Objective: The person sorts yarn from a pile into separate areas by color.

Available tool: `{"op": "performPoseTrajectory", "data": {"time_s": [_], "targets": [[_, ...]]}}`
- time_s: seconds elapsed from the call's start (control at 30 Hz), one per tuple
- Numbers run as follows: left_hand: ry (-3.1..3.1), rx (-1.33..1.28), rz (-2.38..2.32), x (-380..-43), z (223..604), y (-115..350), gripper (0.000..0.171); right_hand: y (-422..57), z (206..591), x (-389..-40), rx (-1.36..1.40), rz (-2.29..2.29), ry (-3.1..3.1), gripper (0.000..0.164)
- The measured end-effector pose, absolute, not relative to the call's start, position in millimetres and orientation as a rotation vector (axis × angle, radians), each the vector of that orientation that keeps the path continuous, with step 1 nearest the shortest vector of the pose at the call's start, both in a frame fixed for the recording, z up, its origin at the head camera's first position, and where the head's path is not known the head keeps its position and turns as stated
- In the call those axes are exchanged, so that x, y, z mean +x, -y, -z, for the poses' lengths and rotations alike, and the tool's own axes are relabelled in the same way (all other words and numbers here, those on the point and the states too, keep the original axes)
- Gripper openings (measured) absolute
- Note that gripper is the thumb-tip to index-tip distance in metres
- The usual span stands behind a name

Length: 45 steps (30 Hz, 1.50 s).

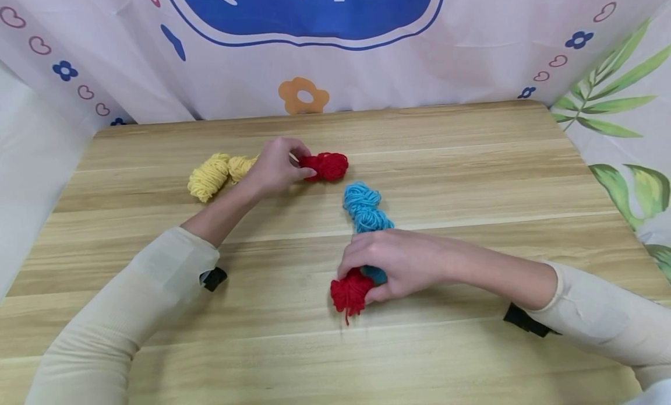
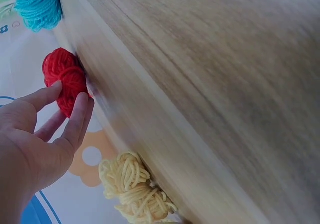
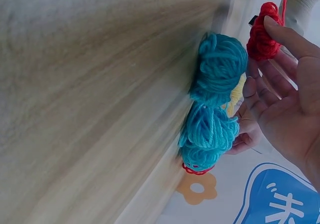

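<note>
Toward the back of the table, my left hand [image 1: 278, 165] pinches the left end of a red yarn skein [image 1: 331, 166]. Its thumb and fingers [image 2: 76, 119] lie on either side of that skein in the left wrist view. My right hand [image 1: 395, 262] holds a second red yarn skein [image 1: 350, 293] nearer the front, thumb on one side, fingers on the other. Blue yarn [image 1: 363, 204] lies between the two hands, part of it hidden under the right hand; the right wrist view shows it as two bulky bundles [image 3: 220, 68] in line.
Yellow yarn [image 1: 208, 176] lies left of my left hand, partly covered by the forearm. All this is on a wood-grain table [image 1: 487, 189]. A printed white cloth [image 1: 236, 78] hangs along its back edge. Black pieces [image 1: 212, 278] show under both sleeves.
</note>
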State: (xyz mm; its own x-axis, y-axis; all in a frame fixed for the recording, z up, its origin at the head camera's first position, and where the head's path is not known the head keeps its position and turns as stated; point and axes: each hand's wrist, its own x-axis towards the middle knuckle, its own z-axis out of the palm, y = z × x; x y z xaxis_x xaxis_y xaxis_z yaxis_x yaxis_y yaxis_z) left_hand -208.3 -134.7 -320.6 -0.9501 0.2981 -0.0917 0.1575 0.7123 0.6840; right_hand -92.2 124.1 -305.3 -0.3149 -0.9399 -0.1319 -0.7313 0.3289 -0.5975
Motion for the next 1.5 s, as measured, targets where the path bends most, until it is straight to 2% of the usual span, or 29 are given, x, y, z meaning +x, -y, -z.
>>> {"op": "performPoseTrajectory", "data": {"time_s": [0.47, 1.0, 1.5], "targets": [[-2.705, 0.363, -1.020, -207.6, 317.6, 135.1, 0.033, -126.8, 298.4, -98.7, -1.486, 0.669, -2.186, 0.042], [-2.697, 0.390, -1.029, -205.8, 316.7, 136.4, 0.031, -131.8, 290.0, -110.9, -1.437, 0.717, -2.298, 0.046], [-2.692, 0.381, -1.032, -205.6, 319.0, 137.4, 0.033, -136.4, 292.0, -120.3, -1.450, 0.802, -2.330, 0.043]]}}
